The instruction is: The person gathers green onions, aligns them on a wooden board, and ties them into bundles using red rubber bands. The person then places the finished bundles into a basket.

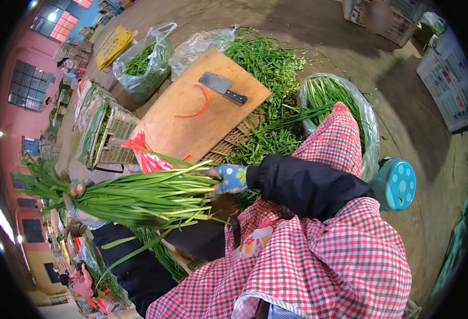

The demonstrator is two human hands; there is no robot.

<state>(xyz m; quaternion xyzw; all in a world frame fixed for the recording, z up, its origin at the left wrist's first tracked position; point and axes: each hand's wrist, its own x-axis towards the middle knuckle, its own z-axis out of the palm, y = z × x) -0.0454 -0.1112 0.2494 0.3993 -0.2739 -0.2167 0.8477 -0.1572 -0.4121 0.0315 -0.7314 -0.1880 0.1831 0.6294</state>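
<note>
A bundle of long green leafy stalks, like garlic chives (150, 195), lies across in front of me. My left hand (78, 195), in a patterned glove, is closed around its leafy end. At the pale cut ends is my right hand (230, 178), in a blue flowered glove; its fingers are partly hidden by the stalks. Beyond the bundle, a wooden board (174, 115) carries a cleaver (220, 85) and a curved red tie (206, 101). Red plastic strips (150, 156) lie at the board's near corner, just behind the bundle.
Trimmed greens (266, 63) are heaped beside the board. A clear bag of stalks (371, 119) stands at right near a blue stool (403, 184). Another bag of greens (142, 77) and a plastic crate (118, 133) stand at left. Two people work far off at left.
</note>
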